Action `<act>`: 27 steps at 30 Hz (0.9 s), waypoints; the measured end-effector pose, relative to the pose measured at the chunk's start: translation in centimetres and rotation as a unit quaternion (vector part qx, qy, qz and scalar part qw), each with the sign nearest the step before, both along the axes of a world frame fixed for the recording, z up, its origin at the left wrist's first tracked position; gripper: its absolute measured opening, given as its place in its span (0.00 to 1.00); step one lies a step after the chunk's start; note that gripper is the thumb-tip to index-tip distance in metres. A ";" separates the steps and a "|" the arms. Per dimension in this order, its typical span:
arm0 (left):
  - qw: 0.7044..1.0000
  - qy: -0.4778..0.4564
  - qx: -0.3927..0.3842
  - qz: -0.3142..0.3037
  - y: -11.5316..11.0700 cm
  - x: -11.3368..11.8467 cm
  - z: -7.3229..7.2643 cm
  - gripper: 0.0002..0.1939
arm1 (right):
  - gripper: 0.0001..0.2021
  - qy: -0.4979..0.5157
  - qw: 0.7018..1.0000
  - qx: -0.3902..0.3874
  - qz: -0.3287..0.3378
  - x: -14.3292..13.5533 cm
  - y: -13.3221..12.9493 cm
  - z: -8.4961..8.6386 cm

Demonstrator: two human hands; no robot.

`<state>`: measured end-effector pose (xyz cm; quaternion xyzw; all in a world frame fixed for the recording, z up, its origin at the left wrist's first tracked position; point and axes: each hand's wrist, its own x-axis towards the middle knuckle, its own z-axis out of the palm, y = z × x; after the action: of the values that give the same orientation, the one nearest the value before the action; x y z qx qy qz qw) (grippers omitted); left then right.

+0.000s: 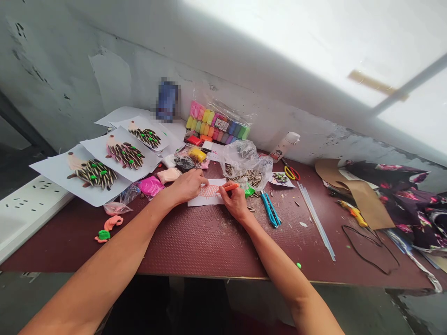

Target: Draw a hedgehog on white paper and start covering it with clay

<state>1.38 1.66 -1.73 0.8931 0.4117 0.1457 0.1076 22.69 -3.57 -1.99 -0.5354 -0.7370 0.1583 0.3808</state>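
Observation:
A small white paper (195, 201) lies on the table with an orange drawing (209, 190) on it, an oval outline filled with short strokes. My left hand (188, 187) has its fingers bent and holds the paper down at its left side. An orange marker (231, 187) is pinched in my right hand (234, 201), over the drawing's right end. The marker's tip is close to the paper; I cannot tell whether it touches. Just right of that hand lies a blue utility knife (270, 210). Sunflower seeds (253, 177) are heaped behind it, partly under a clear plastic bag (240, 156).
Paper sheets with seed hedgehogs (96, 173) overlap at the left, beside a white power strip (26, 211). Coloured clay packs (216, 124) lean on the wall. Scissors (291, 172), clear glue sticks (316, 221), a yellow glue gun (354, 214) and floral cloth (408, 200) occupy the right.

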 end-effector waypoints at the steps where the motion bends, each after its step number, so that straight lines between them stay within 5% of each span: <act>1: 1.000 0.001 0.000 0.001 0.0 0.0 0.0 0.19 | 0.15 -0.002 1.000 0.000 -0.001 0.0 0.0 0.0; 27: 1.000 0.014 0.005 0.006 -0.2 0.1 0.2 0.19 | 0.14 0.008 1.000 0.004 -0.002 -0.1 0.1 0.2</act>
<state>1.52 1.42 -1.51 0.8934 0.4174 0.1357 0.0963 22.56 -3.50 -1.78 -0.5337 -0.7338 0.1586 0.3893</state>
